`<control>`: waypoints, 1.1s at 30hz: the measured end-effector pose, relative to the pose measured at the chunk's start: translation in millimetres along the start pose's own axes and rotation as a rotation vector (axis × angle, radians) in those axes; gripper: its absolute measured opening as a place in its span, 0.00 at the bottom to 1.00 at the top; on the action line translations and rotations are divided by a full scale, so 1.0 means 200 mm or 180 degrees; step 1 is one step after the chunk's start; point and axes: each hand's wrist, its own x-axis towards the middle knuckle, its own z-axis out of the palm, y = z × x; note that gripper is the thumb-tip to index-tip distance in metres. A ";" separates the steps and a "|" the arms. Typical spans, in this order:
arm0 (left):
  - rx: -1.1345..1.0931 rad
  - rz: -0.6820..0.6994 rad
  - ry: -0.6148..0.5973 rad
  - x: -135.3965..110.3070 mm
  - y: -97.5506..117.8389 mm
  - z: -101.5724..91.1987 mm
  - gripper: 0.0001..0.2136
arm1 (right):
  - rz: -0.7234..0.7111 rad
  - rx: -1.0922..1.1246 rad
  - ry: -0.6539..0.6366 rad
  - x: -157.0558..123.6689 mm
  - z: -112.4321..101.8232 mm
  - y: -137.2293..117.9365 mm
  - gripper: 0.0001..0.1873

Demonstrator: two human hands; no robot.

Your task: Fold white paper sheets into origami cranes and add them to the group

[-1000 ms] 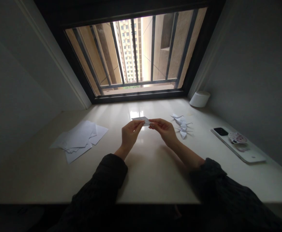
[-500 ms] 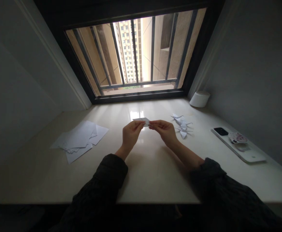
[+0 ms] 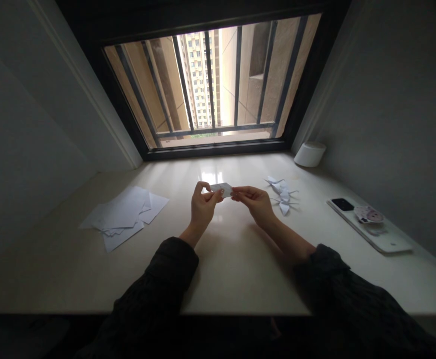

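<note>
A small piece of folded white paper (image 3: pixel 221 188) is held up between my two hands above the pale sill. My left hand (image 3: pixel 203 205) pinches its near left part with the thumb, the index finger curled up at the paper's left end. On the other side, my right hand (image 3: pixel 253 202) grips the right corner between thumb and fingertips. Several folded paper cranes (image 3: pixel 283 194) lie in a row just right of my right hand. The fold details of the held paper are too small to make out.
Loose white paper sheets (image 3: pixel 124 212) lie in a pile on the left of the sill (image 3: pixel 236 279). A phone (image 3: pixel 370 227) with a round cartoon grip rests at the right. A white cylindrical object (image 3: pixel 310 154) stands in the back right corner, near the barred window (image 3: pixel 212 89).
My left index finger has lifted and curled away from the paper's top edge, showing more of the paper. My right hand keeps its pinch almost unmoved.
</note>
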 end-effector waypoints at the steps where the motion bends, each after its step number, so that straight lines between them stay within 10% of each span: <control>1: 0.0030 0.0015 0.0002 0.00 0.00 0.00 0.18 | 0.0007 -0.0016 -0.0009 0.00 0.00 0.00 0.14; 33: 0.0093 -0.0075 0.0246 0.01 -0.01 -0.02 0.24 | 0.0128 0.0007 -0.0338 -0.01 0.01 0.00 0.25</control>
